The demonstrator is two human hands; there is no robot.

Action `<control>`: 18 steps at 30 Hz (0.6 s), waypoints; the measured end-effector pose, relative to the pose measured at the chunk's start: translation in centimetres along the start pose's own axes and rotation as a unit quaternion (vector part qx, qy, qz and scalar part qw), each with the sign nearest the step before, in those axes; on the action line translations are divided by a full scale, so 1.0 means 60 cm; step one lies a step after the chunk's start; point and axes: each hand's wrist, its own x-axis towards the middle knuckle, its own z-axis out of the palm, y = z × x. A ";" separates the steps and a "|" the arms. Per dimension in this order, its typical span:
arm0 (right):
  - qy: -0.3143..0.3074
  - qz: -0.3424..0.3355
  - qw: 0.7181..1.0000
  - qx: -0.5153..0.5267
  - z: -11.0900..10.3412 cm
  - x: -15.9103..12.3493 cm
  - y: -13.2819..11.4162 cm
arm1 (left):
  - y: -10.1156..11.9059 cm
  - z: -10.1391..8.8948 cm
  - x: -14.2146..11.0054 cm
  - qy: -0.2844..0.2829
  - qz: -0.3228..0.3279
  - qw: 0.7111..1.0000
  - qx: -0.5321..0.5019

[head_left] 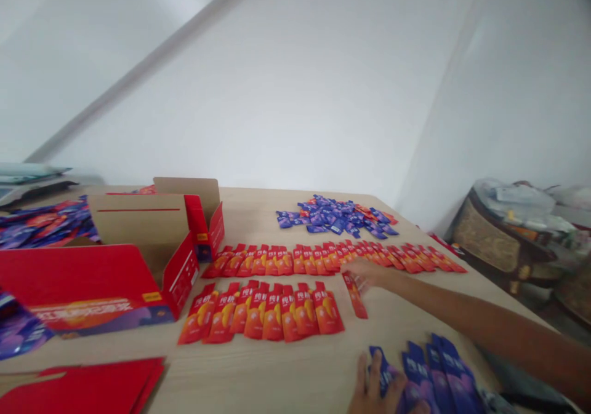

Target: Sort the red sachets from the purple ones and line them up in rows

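My right hand (362, 271) reaches in from the right over the table, its fingers closed on a red-orange sachet (356, 297) that tilts down below them. Just beyond it runs a long row of overlapping red-orange sachets (279, 261). A shorter row of the same sachets (272, 312) lies nearer, to the left of the held one. At the bottom edge, my left hand (376, 389) rests with spread fingers on a purple sachet (378, 358), at the left end of a purple row (431, 371). Its lower part is cut off by the frame.
Open red boxes (92, 278) stand at left, with a heap of mixed sachets (50, 220) behind. Another pile of mostly purple sachets (337, 214) lies near the table's far edge. Flat red card (92, 389) lies front left. A patterned chair (489, 235) with bags stands right.
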 end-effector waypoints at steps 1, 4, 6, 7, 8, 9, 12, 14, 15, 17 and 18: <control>0.012 0.000 1.000 -0.018 0.014 -0.004 0.017 | -0.002 0.012 0.003 0.040 0.007 0.999 0.027; 0.072 -0.067 0.985 -0.144 0.043 -0.013 0.037 | -0.008 0.028 -0.001 0.135 0.087 0.981 0.106; 0.135 -0.145 0.940 -0.277 0.046 -0.018 0.036 | -0.012 0.021 -0.010 0.166 0.142 0.967 0.135; 0.163 -0.181 0.910 -0.335 0.043 -0.021 0.036 | -0.013 0.013 -0.014 0.174 0.156 0.962 0.139; 0.183 -0.214 0.881 -0.379 0.037 -0.024 0.039 | -0.014 0.004 -0.018 0.173 0.162 0.962 0.138; 0.197 -0.245 0.857 -0.408 0.029 -0.027 0.044 | -0.015 -0.004 -0.021 0.164 0.164 0.964 0.130; 0.187 -0.329 0.824 -0.423 0.013 -0.038 0.086 | -0.012 -0.016 -0.021 0.124 0.162 0.974 0.097; 0.132 -0.375 0.828 -0.394 0.018 -0.045 0.130 | -0.008 -0.009 -0.016 0.119 0.155 0.977 0.084; 0.090 -0.394 0.833 -0.378 0.026 -0.049 0.153 | -0.006 -0.003 -0.011 0.118 0.147 0.979 0.078; 0.019 -0.415 0.838 -0.353 0.046 -0.059 0.190 | 0.000 0.012 0.000 0.102 0.116 0.986 0.063; 0.002 -0.418 0.841 -0.345 0.055 -0.064 0.201 | 0.003 0.017 0.005 0.088 0.094 0.990 0.053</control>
